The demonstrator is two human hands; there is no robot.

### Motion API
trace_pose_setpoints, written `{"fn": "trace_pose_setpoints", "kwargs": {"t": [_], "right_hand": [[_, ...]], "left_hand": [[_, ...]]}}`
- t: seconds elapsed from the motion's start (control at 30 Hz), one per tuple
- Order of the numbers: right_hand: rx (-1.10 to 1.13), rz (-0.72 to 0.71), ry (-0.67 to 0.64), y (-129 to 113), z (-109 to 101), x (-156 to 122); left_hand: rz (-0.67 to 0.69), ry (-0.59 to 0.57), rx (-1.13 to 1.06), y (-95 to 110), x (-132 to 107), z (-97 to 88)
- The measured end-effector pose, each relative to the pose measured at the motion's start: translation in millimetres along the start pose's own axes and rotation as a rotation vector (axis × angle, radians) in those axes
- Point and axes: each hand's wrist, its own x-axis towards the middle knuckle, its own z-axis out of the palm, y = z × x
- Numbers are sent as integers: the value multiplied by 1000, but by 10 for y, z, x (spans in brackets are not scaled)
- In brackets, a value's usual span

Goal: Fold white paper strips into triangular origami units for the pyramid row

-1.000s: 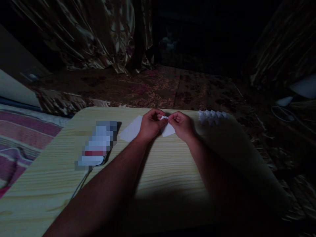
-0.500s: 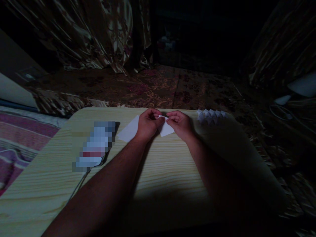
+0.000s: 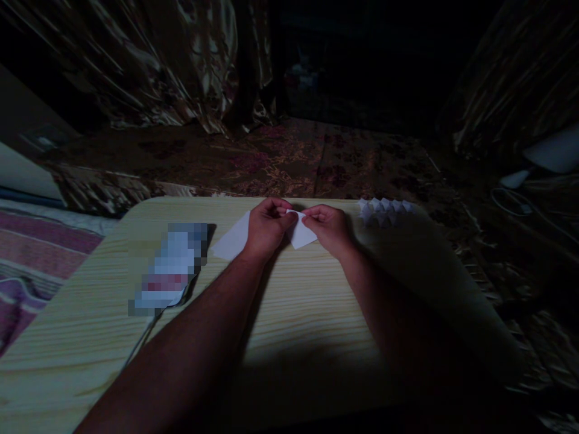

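On a pale wooden table (image 3: 294, 313), my left hand (image 3: 265, 229) and my right hand (image 3: 330, 228) both pinch a small white piece of paper (image 3: 301, 234) near the table's far edge. The fingertips meet at the paper's top corner, and its lower part rests on the wood. A second white sheet (image 3: 230, 241) lies flat just left of my left hand, partly hidden under it. A row of small folded white paper pieces (image 3: 384, 211) sits at the far right corner, apart from my right hand.
A blurred-out flat object (image 3: 169, 268) lies on the left of the table with a thin cord trailing toward the near edge. Dark patterned fabric (image 3: 280, 157) lies beyond the table. A striped cloth (image 3: 31, 253) is at the left. The room is dim.
Both hands have stayed on the small paper with only slight finger movement at its top corner. The view has shifted slightly.
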Motion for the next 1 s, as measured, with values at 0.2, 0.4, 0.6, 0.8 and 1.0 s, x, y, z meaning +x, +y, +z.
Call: {"fn": "trace_pose_setpoints", "kwargs": {"t": [0.2, 0.4, 0.6, 0.8, 1.0], "right_hand": [[-2, -4, -4, -16, 1, -9], [4, -7, -8, -18, 1, -11], [-16, -12, -10, -31, 0, -18], [-23, -8, -14, -16, 2, -15], [-20, -18, -18, -10, 1, -13]], "left_hand": [[13, 3, -21, -13, -2, 2], [0, 2, -1, 8, -12, 4], [-6, 4, -2, 20, -15, 5], [0, 14, 19, 13, -12, 9], [11, 2, 15, -2, -10, 7]]}}
